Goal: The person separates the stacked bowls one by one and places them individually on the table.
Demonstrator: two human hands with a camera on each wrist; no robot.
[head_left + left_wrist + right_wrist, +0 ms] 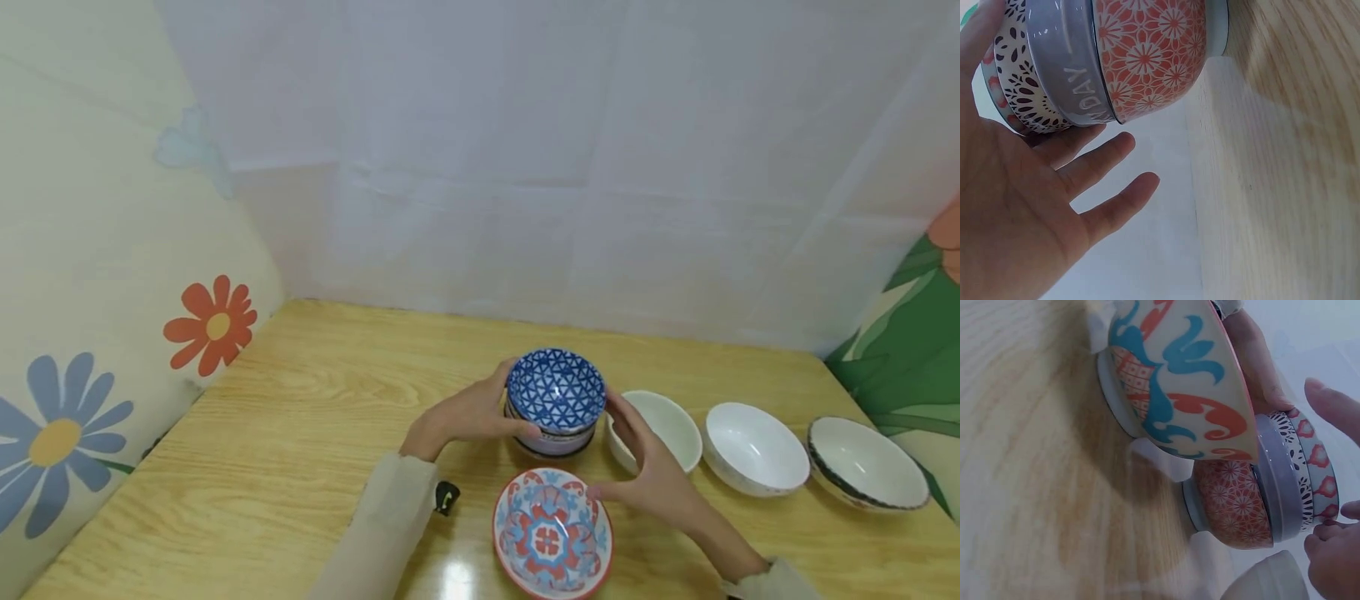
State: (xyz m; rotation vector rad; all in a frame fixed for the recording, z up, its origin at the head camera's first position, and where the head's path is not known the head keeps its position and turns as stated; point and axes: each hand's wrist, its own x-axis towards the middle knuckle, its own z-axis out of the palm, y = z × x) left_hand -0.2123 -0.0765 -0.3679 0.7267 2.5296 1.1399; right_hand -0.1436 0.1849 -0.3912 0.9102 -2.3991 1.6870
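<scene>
- We see a yellowish wood-grain bench [360,400], with a creased white cloth [480,167] hanging behind the upright stack of patterned round glazed bowls [557,392].
- Far left of the stack, we find a cream wall covering [97,192] printed with blue and red flowers; far right of it, printed green leaves [926,317].
- The stack stands on the bench between both grips, its top bowl blue and white inside.
- Left grip [476,408]: we see thumb and forefinger against the stack's left side, other fingers spread free.
- Right grip [656,475]: its extended fingers touch the stack's right side, thumb held off.
- Nearer us than the stack sits a red, blue and white round bowl [551,537]; right of the stack, three pale round bowls [757,450] line up.
</scene>
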